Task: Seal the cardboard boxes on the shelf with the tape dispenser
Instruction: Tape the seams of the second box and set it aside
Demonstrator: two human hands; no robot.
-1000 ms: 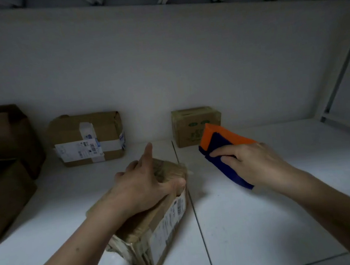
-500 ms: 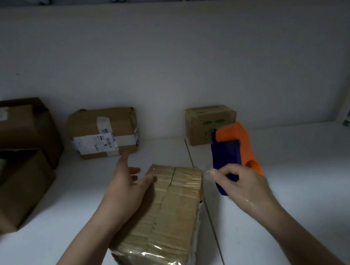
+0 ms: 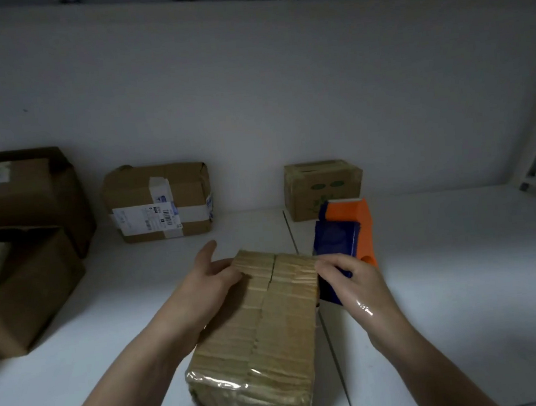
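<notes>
Left forearm (image 3: 129, 376) and right forearm (image 3: 418, 352) bare; glossy patch (image 3: 363, 308), perhaps tape, on right hand (image 3: 355, 288)

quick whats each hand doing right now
Left hand: open, fingers resting against the far left side of the taped box.
Right hand: holding the tape dispenser beside the box's far right corner.

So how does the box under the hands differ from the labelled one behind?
Near box is covered in glossy tape; labelled box shows bare cardboard and a white label. Near box lies end-on, left hand on it; labelled box sits broadside, untouched. Both brown, on the shelf.
</notes>
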